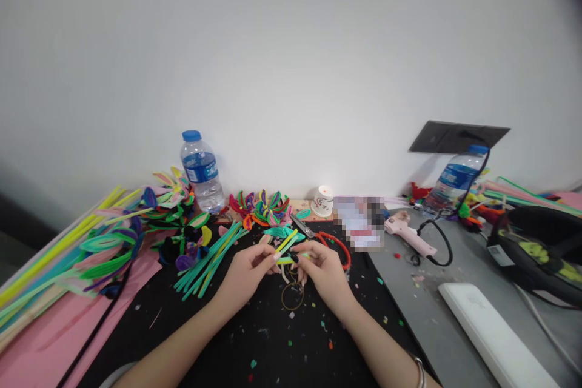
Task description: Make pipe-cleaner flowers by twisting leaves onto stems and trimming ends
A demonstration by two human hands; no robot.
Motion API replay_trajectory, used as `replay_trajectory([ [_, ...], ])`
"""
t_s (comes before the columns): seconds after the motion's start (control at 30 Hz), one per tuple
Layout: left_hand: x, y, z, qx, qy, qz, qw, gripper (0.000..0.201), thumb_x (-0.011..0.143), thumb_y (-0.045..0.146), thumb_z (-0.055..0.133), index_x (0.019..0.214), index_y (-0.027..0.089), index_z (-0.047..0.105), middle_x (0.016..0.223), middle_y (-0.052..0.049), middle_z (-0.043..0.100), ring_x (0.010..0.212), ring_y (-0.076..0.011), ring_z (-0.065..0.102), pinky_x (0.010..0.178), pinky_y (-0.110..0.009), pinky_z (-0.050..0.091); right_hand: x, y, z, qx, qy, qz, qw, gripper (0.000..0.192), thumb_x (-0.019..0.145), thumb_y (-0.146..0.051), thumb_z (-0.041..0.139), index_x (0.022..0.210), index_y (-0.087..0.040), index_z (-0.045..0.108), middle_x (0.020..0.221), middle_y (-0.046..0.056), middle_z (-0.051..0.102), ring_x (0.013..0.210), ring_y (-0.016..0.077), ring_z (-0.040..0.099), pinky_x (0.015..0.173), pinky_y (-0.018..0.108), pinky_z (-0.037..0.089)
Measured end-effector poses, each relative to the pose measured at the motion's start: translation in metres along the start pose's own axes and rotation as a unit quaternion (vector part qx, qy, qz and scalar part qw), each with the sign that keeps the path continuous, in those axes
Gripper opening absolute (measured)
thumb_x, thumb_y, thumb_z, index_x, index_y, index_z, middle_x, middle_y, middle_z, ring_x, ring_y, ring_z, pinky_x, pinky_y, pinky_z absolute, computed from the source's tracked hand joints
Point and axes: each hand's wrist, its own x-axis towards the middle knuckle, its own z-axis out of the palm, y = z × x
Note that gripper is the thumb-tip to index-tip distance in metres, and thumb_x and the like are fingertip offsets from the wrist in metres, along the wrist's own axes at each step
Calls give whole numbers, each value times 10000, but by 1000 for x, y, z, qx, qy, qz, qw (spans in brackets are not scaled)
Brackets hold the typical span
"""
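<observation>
Over the middle of the black mat (273, 345), both hands meet around short yellow and mint-green pipe cleaners (287, 244). Thumb and fingers of my left hand (243, 270) are pinched on their left end. My right hand (325, 273) is closed on the right side of the same pieces, its fingertips partly hidden. Just below the hands lies a thin gold-coloured wire ring (292, 309). A bundle of cut green and yellow pipe cleaners (209, 267) rests left of my left hand. Red-handled scissors (346, 254) lie behind my right hand.
Finished pipe-cleaner flowers (264, 209) line the wall. A water bottle (202, 173) and a paper cup (322, 201) stand at the back. To the right are a pink glue gun (411, 237), another bottle (454, 182), a white oblong device (491, 333) and a black helmet-like object (536, 254).
</observation>
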Motion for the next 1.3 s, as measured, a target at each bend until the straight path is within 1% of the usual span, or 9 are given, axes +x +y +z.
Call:
replay_trajectory([
  [0.07, 0, -1, 1, -2, 4, 3, 1000, 194, 777, 332, 563, 764, 155, 640, 688, -26, 672, 678, -187, 652, 662, -274, 521, 1, -1, 0, 18, 12, 1, 1000, 96, 702, -262, 596, 735, -178, 563, 514, -34, 572, 386, 97, 489, 403, 218, 407],
  [0.13, 0, -3, 0, -8, 18, 3, 1000, 186, 762, 315, 581, 797, 151, 663, 727, -34, 689, 692, -197, 664, 672, -285, 533, 1, 0, 0, 20, 13, 5, 1000, 134, 698, -286, 620, 690, -176, 543, 516, -28, 578, 371, 88, 467, 388, 212, 383],
  [0.27, 1, -3, 1, -26, 35, 0, 999, 242, 747, 298, 599, 921, 150, 679, 829, -51, 715, 703, -202, 677, 688, -312, 549, 2, 2, 0, 3, 8, 7, 1000, 159, 699, -299, 636, 673, -174, 542, 498, -33, 564, 352, 77, 423, 367, 204, 333],
  [0.37, 0, -2, 2, -35, 37, 4, 999, 281, 731, 285, 613, 971, 152, 669, 806, -45, 721, 670, -203, 684, 672, -319, 554, 2, 1, 0, 8, 14, 5, 1000, 157, 697, -301, 635, 683, -177, 542, 508, -30, 569, 358, 84, 436, 372, 211, 348],
  [0.53, -2, -3, 2, -15, 30, 7, 999, 250, 738, 279, 606, 933, 148, 693, 784, -50, 729, 651, -204, 686, 653, -312, 557, 3, 0, 0, 31, 31, 3, 999, 157, 692, -309, 626, 738, -171, 565, 529, -24, 574, 365, 90, 453, 374, 217, 374],
  [0.67, -2, -2, 0, 46, 20, 45, 998, 208, 757, 268, 598, 892, 163, 716, 781, -47, 728, 640, -188, 675, 646, -283, 537, 4, 1, -1, 34, 33, 6, 999, 171, 685, -311, 637, 755, -172, 567, 498, -41, 550, 359, 86, 440, 366, 210, 375],
  [0.8, -3, 4, -1, 97, -6, 91, 991, 202, 786, 243, 564, 887, 179, 726, 733, -48, 718, 631, -179, 658, 638, -266, 509, 4, 3, -3, 32, 48, 7, 998, 187, 696, -330, 639, 730, -169, 550, 485, -48, 538, 338, 67, 393, 331, 186, 304],
  [0.93, -5, 9, 0, 128, -26, 114, 985, 214, 805, 238, 536, 881, 195, 731, 694, -45, 709, 633, -178, 646, 642, -262, 492, 4, 3, -4, 20, 50, 14, 998, 204, 705, -351, 635, 719, -167, 549, 474, -54, 509, 336, 63, 363, 330, 186, 261],
  [1.3, -4, 8, -3, 138, 1, 134, 981, 200, 788, 213, 575, 929, 196, 715, 833, -40, 725, 701, -177, 647, 650, -264, 504, 5, 6, -6, 55, 42, 11, 998, 284, 724, -411, 641, 677, -170, 498, 505, -21, 559, 351, 66, 384, 354, 192, 290],
])
